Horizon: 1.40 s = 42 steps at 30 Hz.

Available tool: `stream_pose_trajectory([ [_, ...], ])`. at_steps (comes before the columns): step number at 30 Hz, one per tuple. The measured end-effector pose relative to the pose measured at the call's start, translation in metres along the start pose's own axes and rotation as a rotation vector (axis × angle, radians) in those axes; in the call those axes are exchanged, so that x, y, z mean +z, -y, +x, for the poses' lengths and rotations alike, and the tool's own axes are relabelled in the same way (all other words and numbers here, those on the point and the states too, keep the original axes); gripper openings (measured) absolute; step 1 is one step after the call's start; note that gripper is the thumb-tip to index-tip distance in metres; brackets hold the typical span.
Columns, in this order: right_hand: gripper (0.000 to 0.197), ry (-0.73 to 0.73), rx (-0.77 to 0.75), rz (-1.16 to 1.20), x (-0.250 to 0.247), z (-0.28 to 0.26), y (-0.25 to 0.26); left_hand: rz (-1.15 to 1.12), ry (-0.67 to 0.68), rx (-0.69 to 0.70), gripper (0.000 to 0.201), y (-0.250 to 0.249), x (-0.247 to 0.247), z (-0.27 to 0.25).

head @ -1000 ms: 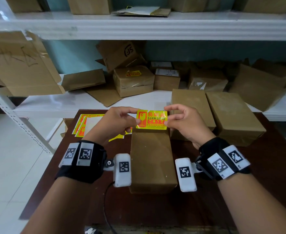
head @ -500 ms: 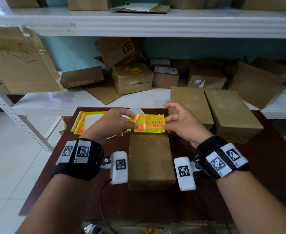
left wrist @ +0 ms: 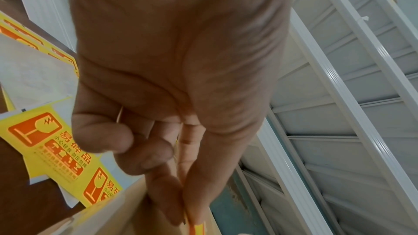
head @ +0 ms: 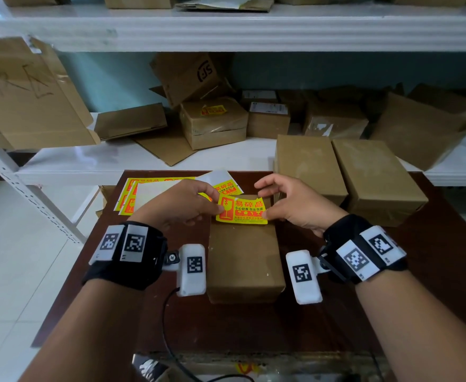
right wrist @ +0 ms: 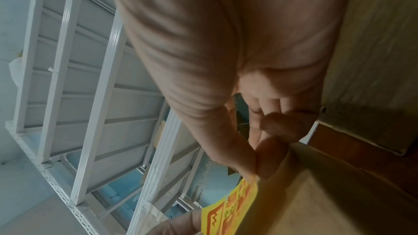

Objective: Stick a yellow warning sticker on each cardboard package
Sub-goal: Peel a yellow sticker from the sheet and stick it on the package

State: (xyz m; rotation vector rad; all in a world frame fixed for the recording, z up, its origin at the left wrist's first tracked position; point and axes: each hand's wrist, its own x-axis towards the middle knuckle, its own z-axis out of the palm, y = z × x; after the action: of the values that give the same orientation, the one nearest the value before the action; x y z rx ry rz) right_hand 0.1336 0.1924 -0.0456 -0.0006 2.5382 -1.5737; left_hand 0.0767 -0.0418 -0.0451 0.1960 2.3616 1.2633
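A yellow warning sticker [head: 242, 212] with orange print is stretched between both hands just over the far end of a cardboard package [head: 243, 255] on the brown table. My left hand [head: 187, 205] pinches its left edge, and the left wrist view shows thumb and forefinger closed on the sticker [left wrist: 196, 228]. My right hand [head: 284, 205] pinches the right edge, and the sticker [right wrist: 235, 206] hangs below that pinch in the right wrist view. Whether the sticker touches the package top I cannot tell. Two more plain packages [head: 309, 164] [head: 375, 175] lie at the right.
Sticker sheets [head: 132, 194] and a white backing sheet lie on the table's [head: 433, 271] far left, also in the left wrist view [left wrist: 52, 142]. Behind the table a white shelf [head: 116, 158] holds several cardboard boxes, one stickered box [head: 212, 119] among them. White floor lies to the left.
Both hands have carried the sticker down and toward me, from above the far end of the package to just over its top. The pinches are unchanged.
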Motion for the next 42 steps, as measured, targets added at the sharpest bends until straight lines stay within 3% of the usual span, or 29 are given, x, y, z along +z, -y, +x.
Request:
stream_pose_trajectory([
  [17, 0.048, 0.049, -0.040, -0.038, -0.0007, 0.0025, -0.0031, 0.132, 0.047, 0.022, 0.025, -0.0055, -0.0027, -0.0068],
  [42, 0.042, 0.035, -0.035, -0.109, 0.0018, 0.0036, -0.0059, 0.214, -0.003, 0.041, 0.033, -0.0088, 0.0029, -0.0069],
])
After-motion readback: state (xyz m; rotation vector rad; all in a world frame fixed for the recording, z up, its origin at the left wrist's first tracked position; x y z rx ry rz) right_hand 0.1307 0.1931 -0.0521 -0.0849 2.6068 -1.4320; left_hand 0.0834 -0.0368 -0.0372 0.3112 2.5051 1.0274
